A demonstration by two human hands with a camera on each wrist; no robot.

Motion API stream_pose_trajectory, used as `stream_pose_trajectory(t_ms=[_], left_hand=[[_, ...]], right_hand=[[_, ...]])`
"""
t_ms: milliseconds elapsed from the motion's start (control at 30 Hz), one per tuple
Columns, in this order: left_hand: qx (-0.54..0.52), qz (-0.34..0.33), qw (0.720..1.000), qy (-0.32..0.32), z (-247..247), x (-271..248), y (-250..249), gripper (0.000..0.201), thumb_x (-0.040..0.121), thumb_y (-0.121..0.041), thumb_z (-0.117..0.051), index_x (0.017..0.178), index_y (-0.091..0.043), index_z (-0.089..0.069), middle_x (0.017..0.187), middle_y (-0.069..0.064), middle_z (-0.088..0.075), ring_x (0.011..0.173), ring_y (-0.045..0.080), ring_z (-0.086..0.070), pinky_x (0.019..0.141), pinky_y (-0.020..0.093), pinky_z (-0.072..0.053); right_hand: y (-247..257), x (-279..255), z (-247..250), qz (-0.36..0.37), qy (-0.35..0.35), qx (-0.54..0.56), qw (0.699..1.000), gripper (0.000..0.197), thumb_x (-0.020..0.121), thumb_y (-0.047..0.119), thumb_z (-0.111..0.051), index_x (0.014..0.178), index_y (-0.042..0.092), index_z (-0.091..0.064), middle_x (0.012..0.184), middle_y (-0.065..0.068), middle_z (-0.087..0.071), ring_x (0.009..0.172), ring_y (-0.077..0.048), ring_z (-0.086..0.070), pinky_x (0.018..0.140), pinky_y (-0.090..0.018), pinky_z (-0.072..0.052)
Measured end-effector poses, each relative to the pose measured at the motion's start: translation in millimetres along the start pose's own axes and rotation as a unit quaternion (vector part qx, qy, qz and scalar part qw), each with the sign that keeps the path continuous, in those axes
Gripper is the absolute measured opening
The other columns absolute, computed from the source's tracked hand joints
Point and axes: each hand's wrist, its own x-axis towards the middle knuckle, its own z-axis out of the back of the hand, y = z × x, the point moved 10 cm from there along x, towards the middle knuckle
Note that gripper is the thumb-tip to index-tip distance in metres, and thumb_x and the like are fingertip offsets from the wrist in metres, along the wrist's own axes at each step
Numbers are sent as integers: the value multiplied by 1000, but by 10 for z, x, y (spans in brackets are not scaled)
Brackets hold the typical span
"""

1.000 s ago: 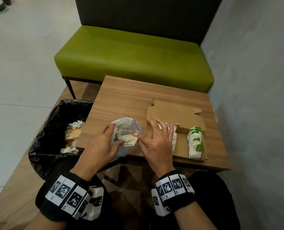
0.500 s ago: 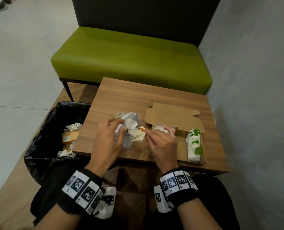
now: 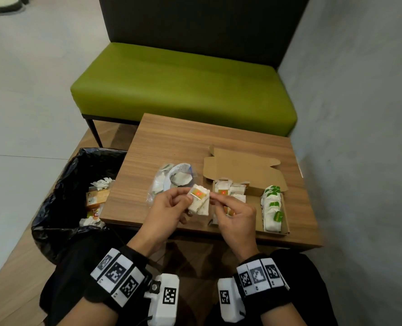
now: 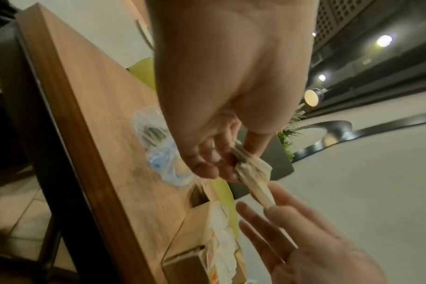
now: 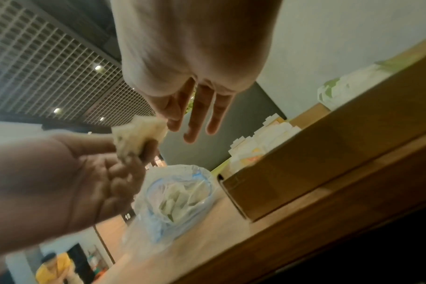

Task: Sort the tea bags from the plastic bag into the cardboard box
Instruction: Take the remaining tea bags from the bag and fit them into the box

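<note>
My left hand pinches a small stack of white tea bags with an orange tag on top, raised above the table's near edge. My right hand pinches the stack's right end with thumb and index fingertip, its other fingers straight. The left wrist view shows the stack between the left hand and the right fingertips. The clear plastic bag lies just behind, more tea bags inside. The open cardboard box on the right holds orange-tagged bags and a row of green-tagged bags.
The small wooden table stands against a grey wall. A black bin bag with wrappers and tissues sits open by the table's left side. A green bench is behind the table.
Both hands were at the plastic bag on the table drawing tea bags out. Now the stack is out of the bag and lifted toward me, held between both hands.
</note>
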Motion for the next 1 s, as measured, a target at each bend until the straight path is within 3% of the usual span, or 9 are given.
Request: stream_pose_trajectory(t_ms=[100, 167, 233, 300, 433, 567, 700, 900, 1000], left_hand=[[46, -53, 997, -43, -2, -36, -90, 22, 95, -14, -62, 116, -19, -65, 95, 0, -76, 79, 9, -67, 62, 22, -50], [89, -90, 991, -48, -72, -76, -151, 23, 92, -13, -66, 113, -24, -64, 98, -5, -75, 84, 2, -68, 65, 17, -51], [124, -109, 986, -40, -149, -113, -168, 25, 91, -14, -68, 113, -25, -65, 101, -8, -75, 92, 1, -68, 70, 19, -52], [126, -113, 985, -28, -196, -147, -156, 25, 90, -16, -68, 112, -27, -65, 102, -11, -74, 95, 1, -68, 72, 19, -53], [100, -108, 989, -1, -258, -194, -120, 25, 94, -12, -61, 108, -33, -65, 97, -21, -73, 89, -4, -67, 69, 16, -52], [90, -103, 991, -5, -274, -205, -99, 24, 92, -9, -65, 105, -29, -67, 96, -9, -75, 90, 3, -68, 69, 16, -52], [68, -92, 993, -13, -255, -173, -72, 21, 88, -11, -71, 108, -17, -68, 97, 3, -74, 86, 11, -68, 67, 17, -51], [59, -87, 993, -49, -156, -119, -34, 10, 93, -18, -66, 101, -16, -71, 90, 0, -74, 74, 5, -64, 64, 26, -52], [66, -102, 991, -49, -174, -122, -92, 10, 95, -16, -63, 100, -13, -71, 84, -3, -73, 70, 0, -63, 63, 21, -50]], right_hand=[[-257, -74, -70, -182, 26, 139, 973, 30, 89, 6, -71, 109, 29, -71, 93, 0, -78, 86, -18, -75, 79, -34, -61], [-281, -113, -119, -214, 48, 160, 962, 26, 84, 18, -78, 107, 26, -70, 89, -5, -76, 81, -25, -74, 74, -39, -62], [-274, -135, -132, -218, 58, 153, 962, 28, 78, 24, -82, 103, 26, -69, 87, -7, -74, 79, -29, -73, 72, -40, -61], [-337, -153, -95, -232, 46, 153, 959, 22, 79, 16, -82, 97, 22, -70, 89, -10, -74, 79, -31, -73, 71, -38, -61], [-491, -206, -35, -261, 43, 169, 949, 16, 81, 9, -79, 96, 10, -71, 90, -12, -76, 82, -26, -73, 72, -32, -61], [-419, -243, -83, -257, 75, 199, 943, 25, 81, 9, -79, 105, 8, -72, 97, -5, -77, 91, -20, -74, 78, -28, -60], [-415, -235, -59, -245, 68, 193, 948, 23, 80, 5, -79, 101, 14, -73, 96, -3, -78, 91, -18, -74, 79, -27, -59], [-377, -189, 20, -240, 50, 225, 943, 19, 82, 0, -74, 97, 10, -73, 96, -4, -78, 94, -17, -74, 79, -25, -59], [-370, -185, 4, -245, 79, 221, 941, 15, 83, 1, -73, 96, 10, -73, 98, -4, -78, 95, -17, -73, 80, -25, -58]])
